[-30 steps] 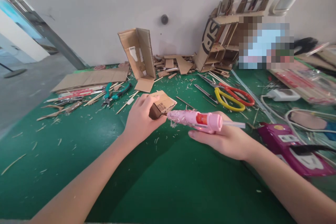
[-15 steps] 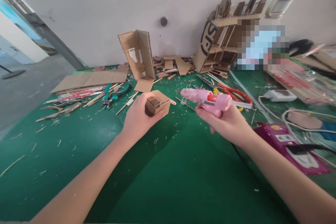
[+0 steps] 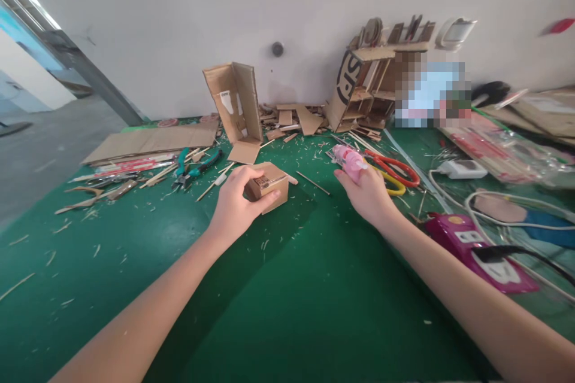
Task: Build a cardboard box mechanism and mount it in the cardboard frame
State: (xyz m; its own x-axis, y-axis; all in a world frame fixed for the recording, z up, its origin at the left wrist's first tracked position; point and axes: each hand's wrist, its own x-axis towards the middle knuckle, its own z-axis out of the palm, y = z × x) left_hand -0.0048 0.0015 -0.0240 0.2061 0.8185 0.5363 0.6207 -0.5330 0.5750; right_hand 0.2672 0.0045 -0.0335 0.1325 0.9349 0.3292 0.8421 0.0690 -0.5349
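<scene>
My left hand (image 3: 238, 198) grips a small brown cardboard box (image 3: 275, 187) between thumb and fingers, just above the green tabletop or resting on it; which one I cannot tell. A wooden stick end pokes out at the box's far right side. To the right, my right hand (image 3: 369, 192) is closed round a pink hot glue gun (image 3: 349, 161), whose nozzle points away toward the back. Its handle is hidden by the hand. Beside this hand lie scissors with orange and yellow handles (image 3: 399, 170). Between both hands a thin rod (image 3: 313, 183) rests on the table.
An open cardboard piece (image 3: 234, 102) stands at the back, near cardboard scraps (image 3: 305, 118) and a cardboard shelf (image 3: 359, 87). Green-handled pliers (image 3: 197, 169) and sticks lie left. A purple power strip (image 3: 478, 251) with cables sits right. Shavings litter the green table (image 3: 278, 311).
My right hand has moved away toward the scissors with the glue gun, turning its nozzle from leftward to the back. My left hand keeps the box in nearly the same place.
</scene>
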